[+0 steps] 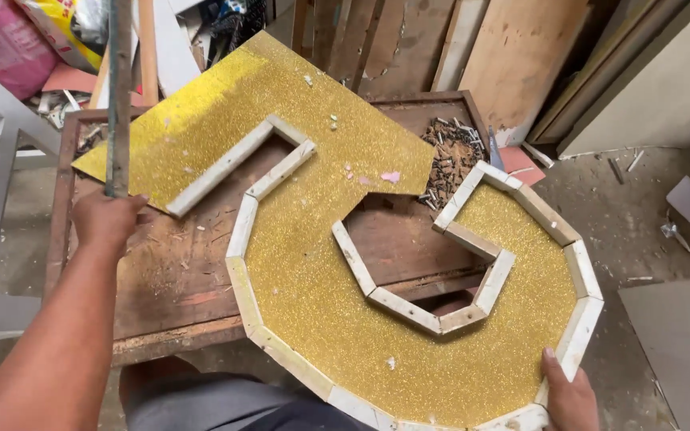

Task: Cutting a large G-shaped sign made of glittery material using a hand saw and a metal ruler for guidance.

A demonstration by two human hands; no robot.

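Both hands were closed on something. Left hand (107,219), its grip a fist, was wrapped around the lower end of a thin upright rod (119,96), grey and weathered, which rose out of the top of the view; the fist rested at the left side of a worn wooden worktop (161,279). Right hand (570,397) held the lower right rim of a large gold glitter cutout (321,295), with the thumb lying up along the pale rim and the other fingers hidden beneath.

The cutout, shaped like a big curving numeral, lay flat across the worktop, and its lower part overhung the near edge toward the person. Pale wooden edging strips (241,231) stood along most of its outline and around its inner notch. The upper left part of the cutout, a bare glitter sheet, reached to the worktop's far corner.

A heap of small nails or screws (449,156) sat on the worktop just behind the cutout. Boards and panels (513,56) leaned against the wall beyond. Paper scraps lay scattered on the concrete floor (640,231) to the right.
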